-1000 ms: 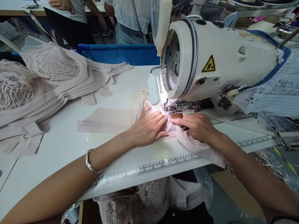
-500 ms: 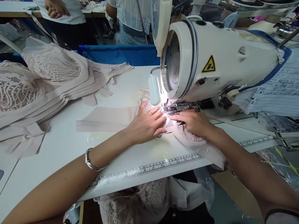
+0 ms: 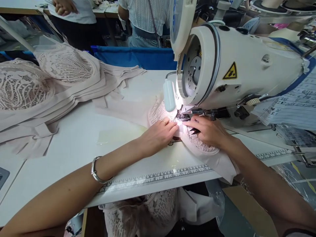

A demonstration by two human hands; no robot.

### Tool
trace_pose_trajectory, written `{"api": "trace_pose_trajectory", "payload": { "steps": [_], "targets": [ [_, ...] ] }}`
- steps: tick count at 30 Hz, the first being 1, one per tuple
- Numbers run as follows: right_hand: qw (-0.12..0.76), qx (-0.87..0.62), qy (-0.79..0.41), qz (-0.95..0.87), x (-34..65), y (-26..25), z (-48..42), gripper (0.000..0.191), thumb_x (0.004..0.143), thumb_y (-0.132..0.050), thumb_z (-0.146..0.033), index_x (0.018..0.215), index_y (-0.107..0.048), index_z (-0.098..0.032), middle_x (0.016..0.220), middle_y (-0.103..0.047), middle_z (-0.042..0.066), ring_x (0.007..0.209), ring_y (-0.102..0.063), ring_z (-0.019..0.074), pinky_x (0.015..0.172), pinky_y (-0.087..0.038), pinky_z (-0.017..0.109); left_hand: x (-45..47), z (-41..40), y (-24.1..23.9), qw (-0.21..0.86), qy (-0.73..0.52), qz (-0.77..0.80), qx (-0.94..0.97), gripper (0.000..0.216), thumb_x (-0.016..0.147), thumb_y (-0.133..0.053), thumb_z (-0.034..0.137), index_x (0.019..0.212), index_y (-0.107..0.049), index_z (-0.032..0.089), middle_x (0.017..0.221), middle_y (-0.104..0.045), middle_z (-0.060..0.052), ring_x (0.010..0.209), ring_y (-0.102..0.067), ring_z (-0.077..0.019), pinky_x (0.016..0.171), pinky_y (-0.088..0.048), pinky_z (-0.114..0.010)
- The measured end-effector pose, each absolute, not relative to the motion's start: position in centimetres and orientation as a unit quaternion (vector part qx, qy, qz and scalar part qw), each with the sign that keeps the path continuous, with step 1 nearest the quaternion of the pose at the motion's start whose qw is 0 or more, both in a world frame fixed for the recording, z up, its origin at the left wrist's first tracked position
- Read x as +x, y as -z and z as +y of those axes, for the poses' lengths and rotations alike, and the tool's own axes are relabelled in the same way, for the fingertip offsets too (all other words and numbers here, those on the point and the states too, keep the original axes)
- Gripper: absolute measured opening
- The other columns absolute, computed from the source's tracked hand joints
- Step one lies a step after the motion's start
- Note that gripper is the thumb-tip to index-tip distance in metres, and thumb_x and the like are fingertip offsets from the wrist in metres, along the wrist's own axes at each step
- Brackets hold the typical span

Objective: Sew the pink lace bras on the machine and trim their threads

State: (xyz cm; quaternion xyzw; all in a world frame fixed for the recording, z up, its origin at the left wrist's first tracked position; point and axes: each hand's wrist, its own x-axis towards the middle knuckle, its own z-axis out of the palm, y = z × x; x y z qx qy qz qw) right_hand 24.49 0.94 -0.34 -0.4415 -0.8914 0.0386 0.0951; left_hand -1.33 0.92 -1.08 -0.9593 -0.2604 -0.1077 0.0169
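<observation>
While the lace garment (image 3: 194, 141) is lying at the presser foot (image 3: 182, 117) of the sewing machine (image 3: 247, 75), your left hand (image 3: 159, 136) is pressing its left part and your right hand (image 3: 209, 131) its right, a dark pointed tool (image 3: 195, 131) protruding beneath the latter. Whether either hand is pinching cannot be told. You are apparently stitching, the piece unfinished; your hands are hiding the completed seam length. Stacked garments (image 3: 76, 93) are lying leftward, their stage not showing.
</observation>
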Motion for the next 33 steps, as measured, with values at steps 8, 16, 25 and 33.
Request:
{"api": "trace_pose_trajectory", "payload": {
  "steps": [8,16,25,33],
  "targets": [
    [0.054,-0.457,-0.015,-0.888,24.4,0.2,0.6,0.066,0.08,-0.044,-0.007,0.138,-0.062,-0.032,0.104,-0.067,0.005,0.077,-0.055,0.0178,0.061,-0.037,0.029,-1.5,2.0,1.9,0.008,0.167,-0.274,-0.947,0.029,0.103,-0.038,0.012,0.116,-0.064,0.015,0.124,-0.07,-0.011,0.091,-0.055,-0.0229,0.071,-0.042,-0.036],
    [0.029,-0.47,0.015,-0.882,24.1,-0.2,0.3,0.067,0.078,-0.042,-0.006,0.136,-0.064,-0.03,0.103,-0.067,0.006,0.068,-0.053,0.0165,0.054,-0.03,0.031,-1.9,2.7,2.2,-0.025,0.162,-0.304,-0.938,0.032,0.101,-0.043,0.009,0.123,-0.065,0.017,0.137,-0.065,-0.01,0.102,-0.055,-0.0245,0.078,-0.044,-0.038],
    [0.014,-0.483,0.029,-0.875,23.6,-1.5,-0.2,0.051,0.075,-0.046,-0.005,0.116,-0.069,-0.025,0.103,-0.071,0.005,0.066,-0.055,0.0168,0.054,-0.028,0.03,-2.0,3.5,2.1,-0.044,0.169,-0.313,-0.934,0.045,0.09,-0.042,-0.004,0.119,-0.066,0.019,0.136,-0.067,-0.007,0.095,-0.053,-0.0241,0.074,-0.041,-0.037],
    [0.004,-0.51,0.024,-0.86,23.2,-1.5,-0.1,0.025,0.08,-0.051,-0.009,0.097,-0.065,-0.021,0.101,-0.072,0.006,0.073,-0.06,0.019,0.054,-0.027,0.03,-2.1,3.8,2.6,-0.035,0.173,-0.313,-0.933,0.043,0.091,-0.043,-0.003,0.118,-0.067,0.02,0.135,-0.068,-0.007,0.093,-0.054,-0.0242,0.075,-0.043,-0.037]
  ]
}}
